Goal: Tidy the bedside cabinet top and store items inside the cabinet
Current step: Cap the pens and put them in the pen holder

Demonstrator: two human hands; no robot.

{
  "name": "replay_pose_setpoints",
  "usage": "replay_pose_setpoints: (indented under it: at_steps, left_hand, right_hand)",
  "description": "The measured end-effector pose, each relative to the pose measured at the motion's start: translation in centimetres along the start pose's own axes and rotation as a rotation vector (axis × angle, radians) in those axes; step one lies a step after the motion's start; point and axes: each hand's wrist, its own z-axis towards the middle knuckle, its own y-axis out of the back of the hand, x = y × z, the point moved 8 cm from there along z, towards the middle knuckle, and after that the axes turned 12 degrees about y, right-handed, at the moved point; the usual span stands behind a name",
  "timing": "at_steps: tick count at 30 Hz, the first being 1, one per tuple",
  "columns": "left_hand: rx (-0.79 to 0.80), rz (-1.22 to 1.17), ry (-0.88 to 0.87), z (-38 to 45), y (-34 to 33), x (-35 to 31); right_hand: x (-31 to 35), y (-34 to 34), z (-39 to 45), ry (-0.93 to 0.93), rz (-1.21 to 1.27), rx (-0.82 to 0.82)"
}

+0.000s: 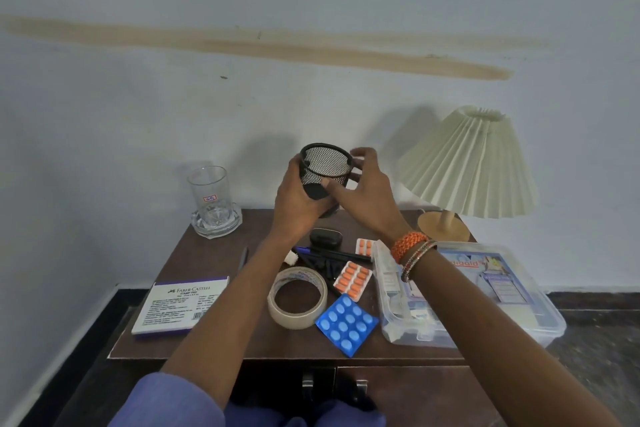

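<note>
The left hand [298, 198] grips the mesh cup [325, 172] from its left side, fingers curled round the wall, holding it in the air above the back of the cabinet top [221, 253], tilted so its open mouth faces the camera. The right hand [363, 194] meets it from the right, thumb on the lower wall and fingers spread loosely behind the rim, touching rather than clenching. The cup looks empty. Directly below and nearer the person lie the pens [332, 253], long axes running left to right, beside a black case [325, 236], tape [298, 298], orange pills [353, 279] and blue pills [346, 322]. The right hand seems freer to drop to them. A box [485, 295] sits under the right forearm; glass [211, 198] and stamp pad [180, 305] stand to the left.
</note>
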Motion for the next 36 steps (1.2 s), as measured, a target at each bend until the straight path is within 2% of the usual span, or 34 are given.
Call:
replay_pose_setpoints:
  at_steps: [4, 7, 12, 17, 20, 27, 36]
  left_hand:
    - [-0.042, 0.087, -0.13, -0.2, 2.0, -0.1]
    - [-0.052, 0.095, -0.141, -0.1, 3.5, 0.8]
    - [0.023, 0.071, -0.039, 0.0, 5.9, 4.5]
    - [-0.156, 0.245, 0.053, -2.0, 9.9, 9.2]
    - [-0.19, 0.301, 0.098, -2.9, 11.4, 11.2]
    - [-0.173, 0.382, 0.07, -3.9, 11.6, 11.9]
    - [-0.207, 0.368, 0.16, -4.0, 12.2, 12.4]
  right_hand:
    - [-0.2, -3.7, 0.9, -0.089, -0.04, 0.136]
    - [-0.3, -6.0, 2.0, -0.094, -0.111, 0.16]
    - [-0.3, -9.4, 2.7, -0.056, -0.152, 0.176]
    - [-1.4, -11.3, 3.4, -0.043, -0.191, 0.184]
    - [-2.2, -12.6, 3.6, -0.053, -0.251, 0.239]
    - [-3.8, -14.9, 3.4, -0.095, -0.362, 0.333]
    - [-5.1, -15.8, 3.3, -0.131, -0.432, 0.39]
